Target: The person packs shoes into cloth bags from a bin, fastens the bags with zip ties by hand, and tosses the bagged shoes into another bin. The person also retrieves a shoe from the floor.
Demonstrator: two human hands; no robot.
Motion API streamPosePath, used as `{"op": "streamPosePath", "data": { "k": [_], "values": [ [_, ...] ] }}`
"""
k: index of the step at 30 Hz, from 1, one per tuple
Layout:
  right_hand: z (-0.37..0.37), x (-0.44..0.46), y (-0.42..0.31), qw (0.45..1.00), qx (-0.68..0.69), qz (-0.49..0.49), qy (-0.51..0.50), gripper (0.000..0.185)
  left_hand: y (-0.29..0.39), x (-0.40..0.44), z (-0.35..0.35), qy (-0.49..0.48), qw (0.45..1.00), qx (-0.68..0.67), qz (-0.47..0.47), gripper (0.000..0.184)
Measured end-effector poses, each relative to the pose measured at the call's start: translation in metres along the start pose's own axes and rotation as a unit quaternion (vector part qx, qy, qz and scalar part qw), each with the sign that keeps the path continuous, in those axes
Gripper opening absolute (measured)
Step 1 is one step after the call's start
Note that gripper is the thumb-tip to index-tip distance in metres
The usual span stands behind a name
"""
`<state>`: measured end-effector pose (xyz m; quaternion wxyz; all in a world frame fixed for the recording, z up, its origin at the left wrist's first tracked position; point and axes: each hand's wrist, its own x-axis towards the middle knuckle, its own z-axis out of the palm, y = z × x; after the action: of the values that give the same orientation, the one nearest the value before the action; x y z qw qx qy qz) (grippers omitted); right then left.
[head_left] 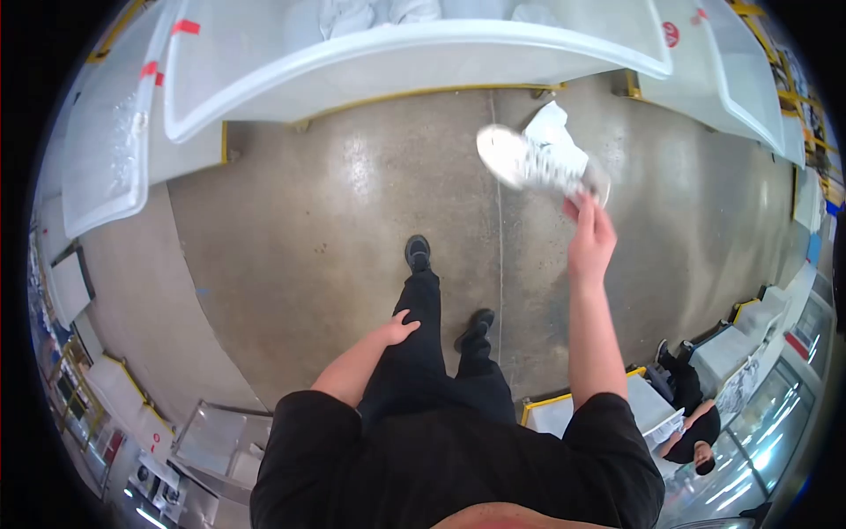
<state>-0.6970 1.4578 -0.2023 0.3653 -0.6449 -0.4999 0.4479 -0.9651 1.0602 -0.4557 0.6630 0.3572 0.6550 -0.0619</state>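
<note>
Grey floor (335, 212), bin (423, 70) beyond white item (551, 163)

white shoe (539, 167) (blurry) in right hand (589, 240)

smooth white plastic bin (441, 66), softly glossy concrete floor (335, 198), matt black cloth shirt (502, 454) and trousers (419, 357)

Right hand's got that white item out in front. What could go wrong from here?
The white item might slip and drop to the floor: only the right hand grips it, at its near edge, while the left hand is down by the leg. If carried forward, it could perhaps snag on the bin rim ahead.
</note>
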Motion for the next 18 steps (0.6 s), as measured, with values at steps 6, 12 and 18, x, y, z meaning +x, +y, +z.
{"op": "streamPosePath", "data": {
  "k": [6,12,18],
  "values": [
    [-0.046,-0.043,-0.178,0.923,0.272,-0.267,-0.057,0.059,-0.017,-0.060,-0.048,-0.005,0.993,0.081,-0.082,0.068],
    [-0.158,-0.273,-0.027,0.962,-0.101,-0.156,-0.201,0.035,0.012,-0.109,-0.097,0.174,0.976,0.096,-0.088,0.048],
    [-0.326,-0.591,0.232,0.909,-0.272,0.243,-0.201,0.033,0.162,-0.140,-0.003,0.157,0.921,0.342,0.098,0.031]
  ]
}}
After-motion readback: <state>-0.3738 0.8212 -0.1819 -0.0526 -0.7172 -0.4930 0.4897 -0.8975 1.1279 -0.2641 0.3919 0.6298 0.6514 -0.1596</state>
